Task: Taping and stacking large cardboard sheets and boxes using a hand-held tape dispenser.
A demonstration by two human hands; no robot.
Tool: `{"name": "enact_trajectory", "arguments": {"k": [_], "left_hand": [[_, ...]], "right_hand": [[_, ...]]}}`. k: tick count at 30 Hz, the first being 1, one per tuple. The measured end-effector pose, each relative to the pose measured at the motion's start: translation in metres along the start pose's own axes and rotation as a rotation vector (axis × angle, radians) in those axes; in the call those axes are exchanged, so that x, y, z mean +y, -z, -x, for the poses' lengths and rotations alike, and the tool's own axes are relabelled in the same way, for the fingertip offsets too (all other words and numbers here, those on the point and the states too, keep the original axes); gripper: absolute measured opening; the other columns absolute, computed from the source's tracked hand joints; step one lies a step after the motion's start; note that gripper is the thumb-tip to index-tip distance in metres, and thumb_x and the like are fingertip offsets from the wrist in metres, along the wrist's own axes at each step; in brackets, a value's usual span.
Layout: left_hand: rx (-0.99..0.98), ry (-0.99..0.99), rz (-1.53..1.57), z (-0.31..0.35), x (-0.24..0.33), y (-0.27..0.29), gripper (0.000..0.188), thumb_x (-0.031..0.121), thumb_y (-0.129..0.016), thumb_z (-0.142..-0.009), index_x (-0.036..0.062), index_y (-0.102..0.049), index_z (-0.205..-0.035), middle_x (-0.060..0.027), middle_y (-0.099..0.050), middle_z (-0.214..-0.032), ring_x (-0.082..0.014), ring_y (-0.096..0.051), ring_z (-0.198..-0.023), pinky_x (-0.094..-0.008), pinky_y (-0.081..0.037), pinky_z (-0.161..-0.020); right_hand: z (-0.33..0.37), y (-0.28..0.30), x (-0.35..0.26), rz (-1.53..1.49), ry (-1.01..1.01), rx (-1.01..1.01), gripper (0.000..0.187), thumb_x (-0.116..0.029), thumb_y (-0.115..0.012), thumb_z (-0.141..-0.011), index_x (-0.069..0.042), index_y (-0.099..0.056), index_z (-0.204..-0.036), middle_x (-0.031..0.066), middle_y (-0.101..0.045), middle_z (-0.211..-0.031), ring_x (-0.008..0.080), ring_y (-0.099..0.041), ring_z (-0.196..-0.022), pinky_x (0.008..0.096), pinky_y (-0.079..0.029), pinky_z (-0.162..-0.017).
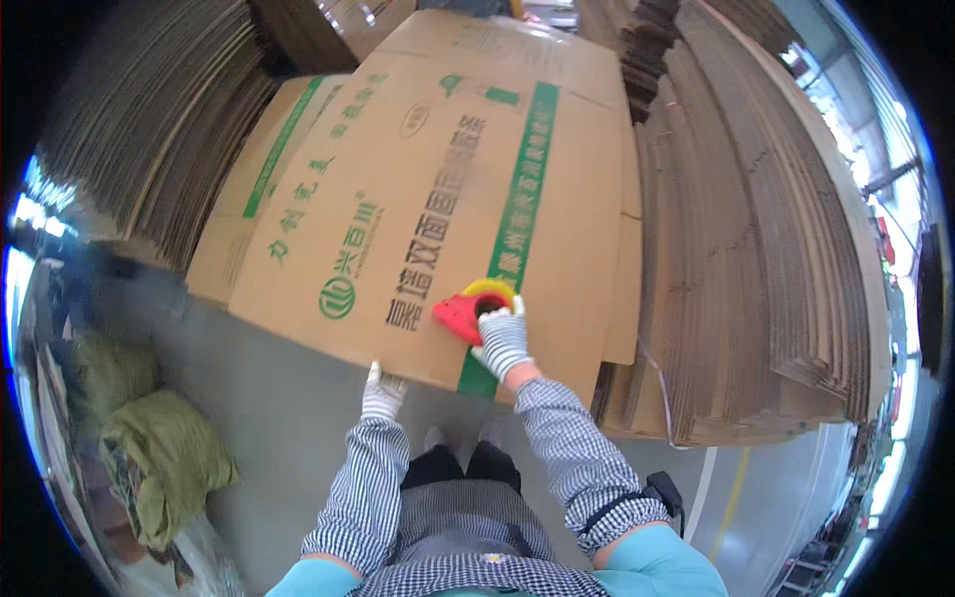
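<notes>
A large flattened cardboard box (567, 259), printed with green bands and dark lettering, lies flat in front of me. My right hand (505, 336), in a striped white glove, is closed on a red tape dispenser (459, 316) that carries a yellow roll of tape. The dispenser is over the near part of the cardboard; whether it touches cannot be told. At the near edge, left of the dispenser, my left hand (383, 393) grips the board. Its thumb points up at the rim, while its other fingers are partly hidden below.
More flattened cardboard (214, 249) shows beneath at the left. Tall stacks of cardboard sheets stand at the left (149, 109) and right (736, 229), with a pale strap hanging on the right stack. Green woven sacks (169, 453) rest on the grey floor at the lower left.
</notes>
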State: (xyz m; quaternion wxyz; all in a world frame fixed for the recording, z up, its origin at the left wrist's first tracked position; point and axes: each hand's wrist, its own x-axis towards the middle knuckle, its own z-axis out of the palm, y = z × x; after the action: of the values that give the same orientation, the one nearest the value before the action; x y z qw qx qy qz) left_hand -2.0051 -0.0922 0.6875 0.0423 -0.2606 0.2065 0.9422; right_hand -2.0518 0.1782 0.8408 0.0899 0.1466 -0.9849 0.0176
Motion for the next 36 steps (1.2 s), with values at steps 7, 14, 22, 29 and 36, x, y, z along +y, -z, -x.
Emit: {"name": "enact_trajectory", "arguments": {"k": [7,14,22,29,36], "left_hand": [[0.098,-0.006,0.069,-0.052,0.009,-0.002,0.048,0.044,-0.056,-0.096,0.0121,-0.054,-0.132,-0.0075,-0.055,-0.138,-0.0283,-0.051,-0.127,-0.0515,-0.042,-0.106],[0.143,-0.120,0.030,-0.118,0.020,0.055,0.066,0.051,-0.053,-0.094,0.0101,-0.041,-0.144,-0.0070,-0.041,-0.151,-0.0268,-0.036,-0.140,-0.0468,-0.028,-0.116],[0.193,-0.120,-0.018,-0.131,0.031,0.049,0.070,0.051,-0.047,-0.096,0.0095,-0.033,-0.150,-0.0081,-0.032,-0.157,-0.0256,-0.028,-0.146,-0.0425,-0.019,-0.121],[0.159,-0.201,-0.021,-0.123,0.018,0.051,0.066,0.049,-0.042,-0.100,0.0090,-0.031,-0.151,-0.0090,-0.031,-0.158,-0.0292,-0.033,-0.143,-0.0464,-0.025,-0.119],[0.214,-0.203,0.030,-0.129,0.043,0.047,0.058,0.042,-0.042,-0.100,0.0074,-0.037,-0.146,-0.0144,-0.044,-0.147,-0.0332,-0.045,-0.134,-0.0497,-0.039,-0.112]], "right_hand": [[0.158,-0.026,0.021,-0.861,-0.402,-0.019,0.068,-0.045,-0.080,-0.066,0.000,-0.065,-0.114,0.0220,-0.066,-0.106,0.0358,-0.063,-0.105,0.0428,-0.051,-0.091],[0.276,-0.048,0.047,-0.588,-0.576,-0.060,0.069,-0.054,-0.082,-0.058,-0.001,-0.069,-0.101,0.0243,-0.063,-0.111,0.0381,-0.059,-0.108,0.0426,-0.048,-0.098],[0.225,-0.067,0.050,-0.437,-0.425,-0.063,0.079,-0.060,-0.080,-0.058,0.001,-0.066,-0.107,0.0288,-0.063,-0.116,0.0480,-0.048,-0.121,0.0509,-0.035,-0.110],[0.194,-0.088,0.064,-0.354,-0.326,-0.154,0.081,-0.060,-0.077,-0.059,0.003,-0.067,-0.109,0.0261,-0.069,-0.101,0.0379,-0.066,-0.101,0.0471,-0.023,-0.116],[0.189,-0.083,0.055,-0.289,-0.315,-0.114,0.076,-0.056,-0.078,-0.060,0.002,-0.068,-0.108,0.0236,-0.071,-0.095,0.0355,-0.067,-0.101,0.0471,-0.023,-0.116]]}}
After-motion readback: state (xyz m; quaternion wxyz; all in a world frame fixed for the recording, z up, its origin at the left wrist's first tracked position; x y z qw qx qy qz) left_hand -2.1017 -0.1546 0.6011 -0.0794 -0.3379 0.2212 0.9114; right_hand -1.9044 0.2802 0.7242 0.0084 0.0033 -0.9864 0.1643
